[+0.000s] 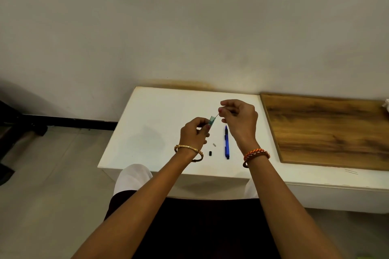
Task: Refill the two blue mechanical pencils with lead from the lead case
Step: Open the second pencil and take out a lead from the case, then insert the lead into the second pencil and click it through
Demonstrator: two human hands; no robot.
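My left hand (194, 132) holds a small teal lead case (211, 121) tilted up above the white table (151, 124). My right hand (240, 119) pinches a thin lead (216, 116) whose lower end sits at the case's mouth. One blue mechanical pencil (227, 143) lies on the table below my right hand, tip pointing away. A small black cap (210, 153) and a small grey piece (214, 144) lie between my wrists. I see no second blue pencil.
A wooden board (328, 130) lies on the table to the right, against the wall. The table's front edge is just past my wrists, with my lap below. A dark bar runs along the floor at the left.
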